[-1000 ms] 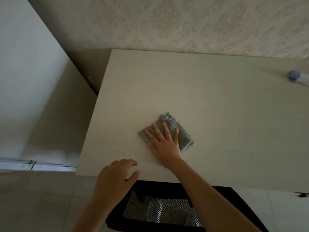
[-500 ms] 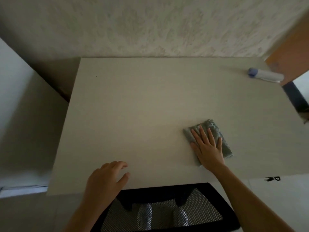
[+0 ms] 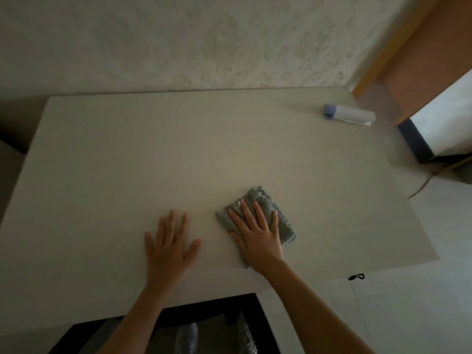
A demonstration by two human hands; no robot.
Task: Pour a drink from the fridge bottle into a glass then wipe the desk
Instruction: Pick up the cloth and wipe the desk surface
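Observation:
A folded grey cloth (image 3: 261, 199) lies on the pale desk (image 3: 153, 154), right of centre and towards the near edge. My right hand (image 3: 258, 233) presses flat on the cloth with its fingers spread, covering most of it. To its left, my left hand (image 3: 169, 247) rests palm down on the bare desk, fingers apart and holding nothing. A white bottle with a blue cap (image 3: 350, 114) lies on its side at the far right corner of the desk. No glass is in view.
A black mesh chair (image 3: 209, 325) sits under the desk's near edge, between my arms. A patterned wall runs along the back. Orange wooden furniture (image 3: 421, 60) and a white surface with a dark edge (image 3: 444, 118) stand beyond the desk's right side.
My right hand slid the cloth right across the desk, then a little back towards the middle. My left hand moved from the near edge onto the desk and now lies flat.

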